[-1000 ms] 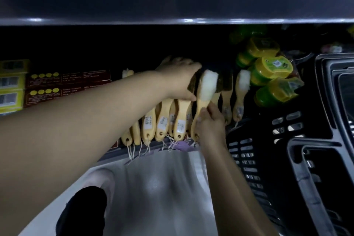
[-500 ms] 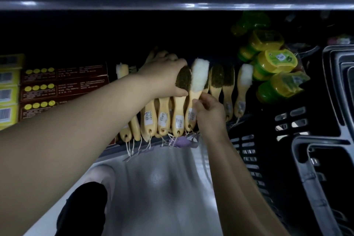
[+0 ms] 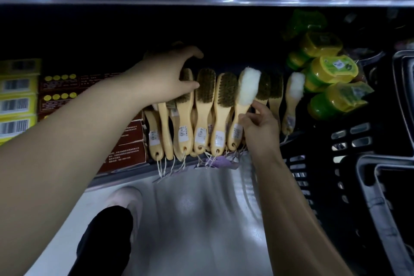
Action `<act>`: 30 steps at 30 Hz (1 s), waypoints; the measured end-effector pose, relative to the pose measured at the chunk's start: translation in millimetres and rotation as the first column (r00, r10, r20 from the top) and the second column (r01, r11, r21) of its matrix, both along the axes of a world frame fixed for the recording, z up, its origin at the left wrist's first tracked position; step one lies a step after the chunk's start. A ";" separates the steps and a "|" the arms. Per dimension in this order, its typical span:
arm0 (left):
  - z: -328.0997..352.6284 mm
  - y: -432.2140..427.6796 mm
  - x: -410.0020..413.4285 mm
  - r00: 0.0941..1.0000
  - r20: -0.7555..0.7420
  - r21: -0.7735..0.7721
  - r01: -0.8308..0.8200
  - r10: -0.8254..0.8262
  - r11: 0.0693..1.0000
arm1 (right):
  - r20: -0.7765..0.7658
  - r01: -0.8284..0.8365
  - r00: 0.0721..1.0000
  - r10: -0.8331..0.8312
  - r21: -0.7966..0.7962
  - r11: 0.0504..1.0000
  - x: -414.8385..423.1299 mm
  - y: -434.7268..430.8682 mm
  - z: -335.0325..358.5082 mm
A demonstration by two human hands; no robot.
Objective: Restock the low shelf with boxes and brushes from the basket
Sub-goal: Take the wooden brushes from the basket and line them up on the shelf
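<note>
A row of several wooden-handled brushes (image 3: 202, 107) stands packed on the low shelf (image 3: 125, 177), most with brown bristles. My left hand (image 3: 167, 80) reaches into the shelf and holds the heads of the leftmost brushes, thumb against one brush's bristles. My right hand (image 3: 259, 125) pinches the handle of a white-fleece brush (image 3: 245, 96) standing in the row. Another white-fleece brush (image 3: 293, 96) stands further right. Dark red boxes (image 3: 127, 141) and yellow boxes (image 3: 18, 98) fill the shelf's left part. The black basket (image 3: 349, 163) sits at the right.
Yellow-and-green tubs (image 3: 331, 69) are piled at the shelf's right end, above the basket. The upper shelf's metal edge (image 3: 201, 0) runs overhead. A grey floor (image 3: 190, 219) lies below, with my dark-trousered knee (image 3: 105, 237) and pale shoe (image 3: 127, 197) on it.
My left hand slid left along the row, uncovering three brown-bristle brushes. The white-fleece brush went deeper into the row with my right hand still on its handle.
</note>
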State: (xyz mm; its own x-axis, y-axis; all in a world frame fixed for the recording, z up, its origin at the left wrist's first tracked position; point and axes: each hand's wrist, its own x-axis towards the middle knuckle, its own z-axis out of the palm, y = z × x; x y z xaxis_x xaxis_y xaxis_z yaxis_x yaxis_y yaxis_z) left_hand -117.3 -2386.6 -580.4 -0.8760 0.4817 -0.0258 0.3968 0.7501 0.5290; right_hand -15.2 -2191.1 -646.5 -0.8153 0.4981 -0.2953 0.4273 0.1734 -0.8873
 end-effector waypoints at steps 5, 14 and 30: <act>-1.9 -21.8 -7.4 0.992 0.086 0.011 -0.089 0.088 0.996 | 0.009 0.029 1.000 -0.029 -0.029 0.999 -1.7 1.6 -1.7; -16.1 -48.6 -16.4 0.942 0.310 -0.057 -0.119 0.131 0.991 | -0.011 0.058 0.998 -0.058 0.109 0.992 5.9 8.8 4.8; -16.5 -63.9 -16.7 0.896 0.433 0.059 -0.137 0.099 0.989 | 0.150 -0.562 0.812 0.565 0.467 0.683 24.2 -115.8 28.3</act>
